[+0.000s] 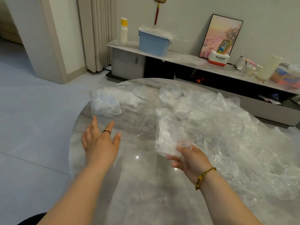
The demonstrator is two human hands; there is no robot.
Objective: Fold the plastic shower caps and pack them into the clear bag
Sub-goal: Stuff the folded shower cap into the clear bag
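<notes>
The landmark here is the round glossy grey marble table (138, 184), so I'm placing everything off that.

The left hand (100, 140), which has a thin black ring (106, 131) on 1 finger, is above the table's left side. Its fingers are straight and spread wide, and it's got nothing in it. Its fingertips are really close to the clear plastic bag (105, 103), but I honestly can't tell if they're touching it. That bag lies right at the table's far-left edge and has a wad of folded caps stuffed in its far end.

The right hand (190, 159), with a braided yellow-green bracelet (204, 176) on the wrist, is over the middle of the table. It's gripping 1 scrunched clear plastic shower cap (170, 140), fingers curled underneath and thumb on top.

The big heap of loose crinkly shower caps (227, 127) covers the table's whole right side. Beyond the table's far edge, a light blue plastic bin (153, 43) sits on a long low cabinet.
</notes>
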